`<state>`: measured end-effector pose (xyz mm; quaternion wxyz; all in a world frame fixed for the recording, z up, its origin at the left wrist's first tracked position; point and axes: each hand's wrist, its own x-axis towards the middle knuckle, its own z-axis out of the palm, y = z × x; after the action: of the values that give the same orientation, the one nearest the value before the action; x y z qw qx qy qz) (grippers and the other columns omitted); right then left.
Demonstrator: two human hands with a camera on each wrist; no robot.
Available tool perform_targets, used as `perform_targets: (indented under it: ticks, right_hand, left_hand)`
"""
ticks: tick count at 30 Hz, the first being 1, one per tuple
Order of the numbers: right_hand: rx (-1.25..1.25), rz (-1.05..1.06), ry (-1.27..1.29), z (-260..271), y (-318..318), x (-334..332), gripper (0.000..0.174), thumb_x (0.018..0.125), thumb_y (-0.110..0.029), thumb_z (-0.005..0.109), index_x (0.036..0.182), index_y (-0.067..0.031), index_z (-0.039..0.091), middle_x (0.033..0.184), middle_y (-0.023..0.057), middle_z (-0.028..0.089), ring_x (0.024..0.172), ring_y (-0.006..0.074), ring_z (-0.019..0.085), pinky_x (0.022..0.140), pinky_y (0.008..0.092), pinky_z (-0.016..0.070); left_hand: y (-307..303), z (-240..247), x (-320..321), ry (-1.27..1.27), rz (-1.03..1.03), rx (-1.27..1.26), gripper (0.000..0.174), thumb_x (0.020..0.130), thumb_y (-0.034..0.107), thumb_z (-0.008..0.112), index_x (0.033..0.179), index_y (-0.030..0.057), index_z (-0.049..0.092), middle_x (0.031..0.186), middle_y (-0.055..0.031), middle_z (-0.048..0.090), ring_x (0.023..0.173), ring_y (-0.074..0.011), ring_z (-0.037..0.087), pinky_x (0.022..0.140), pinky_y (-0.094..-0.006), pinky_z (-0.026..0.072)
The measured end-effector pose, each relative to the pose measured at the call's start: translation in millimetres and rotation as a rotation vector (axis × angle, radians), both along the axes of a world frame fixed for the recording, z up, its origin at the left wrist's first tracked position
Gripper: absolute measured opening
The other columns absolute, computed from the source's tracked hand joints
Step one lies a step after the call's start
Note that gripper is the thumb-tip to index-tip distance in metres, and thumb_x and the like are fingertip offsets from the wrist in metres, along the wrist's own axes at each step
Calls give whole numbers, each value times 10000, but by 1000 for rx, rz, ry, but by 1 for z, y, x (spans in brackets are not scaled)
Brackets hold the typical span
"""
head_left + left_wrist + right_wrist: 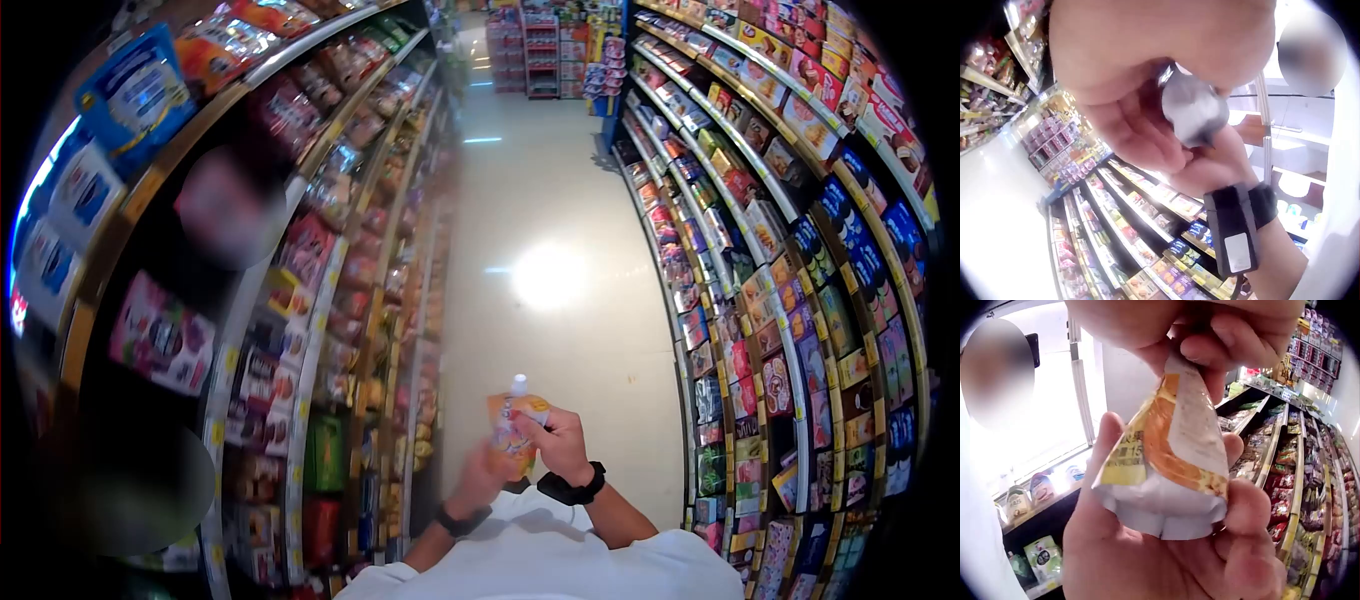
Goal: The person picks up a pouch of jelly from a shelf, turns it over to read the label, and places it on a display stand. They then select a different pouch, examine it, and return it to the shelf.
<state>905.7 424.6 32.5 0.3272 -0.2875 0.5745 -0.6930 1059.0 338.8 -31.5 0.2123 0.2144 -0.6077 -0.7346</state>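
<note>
An orange spout pouch [513, 432] with a white cap [520, 384] stands upright between both hands in the head view. My right hand [560, 442] pinches its upper part, thumb across the front. Blurred, my left hand [474, 484] holds the lower left side. In the right wrist view the pouch [1188, 444] shows its silvery bottom edge; the right hand [1210, 331] grips its narrow end above, and the left hand's [1166, 569] fingers curl around its wide end. A silvery part of the pouch [1194, 109] shows below my left hand [1160, 50] in the left wrist view.
Packed shelves [350, 240] line the aisle on the left, and more shelves [760, 240] on the right. Pale floor [570, 340] runs between them to a red display rack [541, 50] at the far end.
</note>
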Motion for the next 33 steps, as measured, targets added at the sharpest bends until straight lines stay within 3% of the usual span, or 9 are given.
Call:
perform_targets:
  ticks: [3, 9, 12, 18, 21, 24, 27, 30, 33]
  right_hand:
    - [-38, -32, -102, 13, -41, -44, 252, 978, -178, 677, 1086, 43, 730, 938, 50, 739, 829, 69, 642, 737, 253, 539]
    - [226, -5, 163, 22, -117, -132, 325, 1004, -283, 643, 1036, 26, 737, 783, 29, 715, 707, 45, 575, 631, 240, 488]
    - [216, -66, 362, 32, -146, -167, 515, 1015, -348, 635, 675, 37, 659, 533, -7, 525, 526, 47, 445, 467, 267, 373]
    - [203, -36, 131, 16, -195, -234, 535, 1018, -349, 629, 647, 36, 648, 527, -2, 527, 523, 46, 448, 460, 260, 371]
    - [183, 33, 116, -6, -219, -285, 330, 1013, -292, 616, 1041, 13, 737, 658, 22, 625, 623, 40, 502, 558, 260, 447]
    - [82, 6, 34, -17, -259, -341, 492, 1023, -326, 626, 712, 53, 672, 615, -25, 596, 565, 42, 488, 486, 254, 406]
    - [20, 19, -16, 4, -299, -403, 474, 1026, -318, 623, 743, 59, 675, 658, -25, 605, 593, 38, 484, 509, 248, 418]
    - [-80, 37, -78, 19, -336, -463, 476, 1030, -320, 617, 742, 54, 678, 672, -22, 604, 620, 31, 485, 526, 244, 422]
    - [-86, 54, -62, 22, -364, -519, 480, 1033, -332, 610, 731, 35, 673, 658, -27, 586, 616, 28, 470, 527, 241, 403]
  left_hand:
    - [-47, 19, -47, -89, -110, -116, 548, 871, 293, 785, 1270, -12, 565, 1096, -112, 679, 964, -171, 654, 864, -345, 535]
    - [-149, 53, -125, -179, -212, -122, 543, 885, 221, 748, 1328, -14, 540, 1061, -108, 689, 960, -184, 658, 870, -348, 540]
    - [-188, 43, -156, -185, -281, -146, 517, 888, 191, 732, 1329, -5, 544, 1029, -85, 686, 902, -153, 649, 803, -314, 551]
    - [-249, 37, -230, -202, -417, 154, 486, 905, 190, 714, 1330, 23, 547, 998, -28, 656, 779, -69, 594, 647, -231, 509]
    - [-277, 37, -279, -179, -457, 202, 455, 922, 199, 699, 1314, 28, 548, 969, -18, 642, 743, -72, 575, 622, -239, 499]
    - [-300, 35, -332, -192, -376, 21, 431, 936, 196, 684, 1306, 26, 543, 929, -6, 622, 712, -72, 555, 608, -238, 490]
    - [-327, 24, -389, -255, -305, 158, 429, 949, 194, 671, 1317, 16, 537, 917, -8, 620, 721, -83, 572, 627, -239, 493]
    - [-357, 18, -444, -263, -257, 122, 451, 956, 194, 667, 1340, 5, 526, 916, -15, 632, 725, -90, 591, 638, -239, 494]
    - [-383, 19, -501, -201, -229, 58, 438, 971, 159, 656, 1348, 6, 491, 1073, -58, 645, 856, -113, 617, 706, -255, 517]
